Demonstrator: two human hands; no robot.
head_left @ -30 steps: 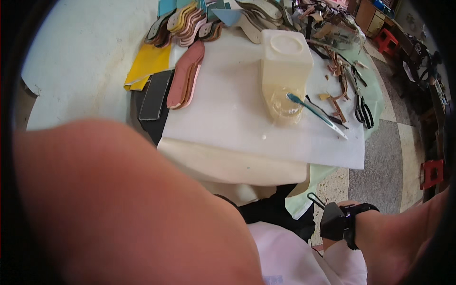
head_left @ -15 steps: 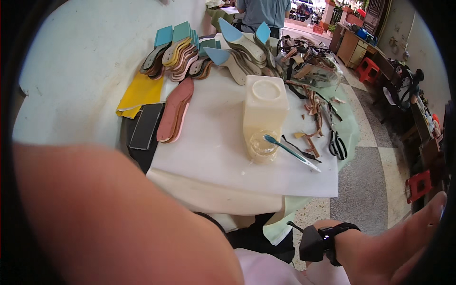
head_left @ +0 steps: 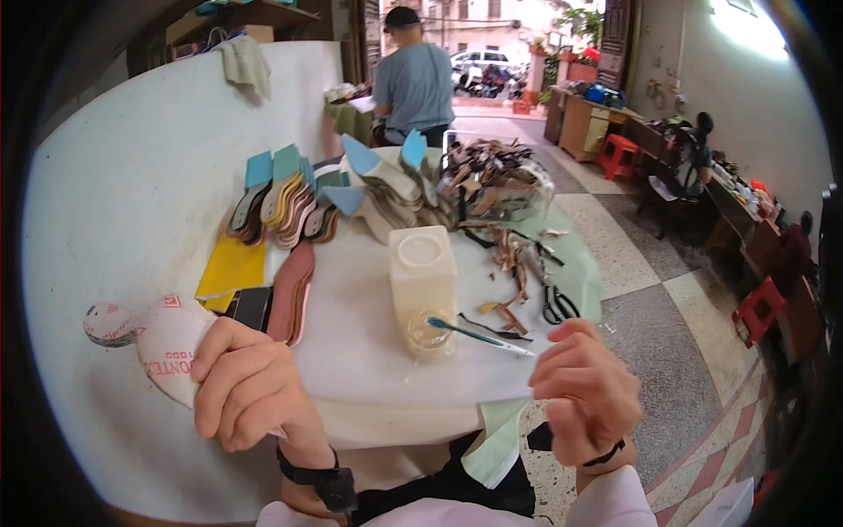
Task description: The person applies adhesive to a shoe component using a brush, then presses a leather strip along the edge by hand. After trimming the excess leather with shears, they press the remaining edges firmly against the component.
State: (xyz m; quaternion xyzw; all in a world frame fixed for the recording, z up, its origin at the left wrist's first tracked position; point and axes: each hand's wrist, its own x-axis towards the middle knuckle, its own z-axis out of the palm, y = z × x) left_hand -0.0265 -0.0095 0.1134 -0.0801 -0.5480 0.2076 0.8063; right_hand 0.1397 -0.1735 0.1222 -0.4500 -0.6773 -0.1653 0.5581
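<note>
My left hand (head_left: 250, 386) grips a white insole (head_left: 167, 344) with red print, held at the left edge of the white work board (head_left: 351, 351). My right hand (head_left: 587, 395) hovers at the board's near right edge with its fingers curled and nothing visible in them. Just beyond it lies a teal-handled brush (head_left: 479, 335), resting across a small glass jar (head_left: 430, 334). Behind the jar stands a pale plastic jug (head_left: 421, 262). A pink insole (head_left: 290, 294) lies on the board's left side.
Stacks of coloured insoles (head_left: 281, 202) and a heap of leather scraps (head_left: 492, 180) fill the far side. Black scissors (head_left: 558, 304) lie at right, a yellow sheet (head_left: 230, 268) at left. A person (head_left: 413, 83) stands beyond. Red stools (head_left: 760, 307) sit on the tiled floor.
The view has tilted up toward the room. My left forearm, which filled the lower left, has drawn back and the hand now shows, holding the white insole. My right hand has risen to the board's edge.
</note>
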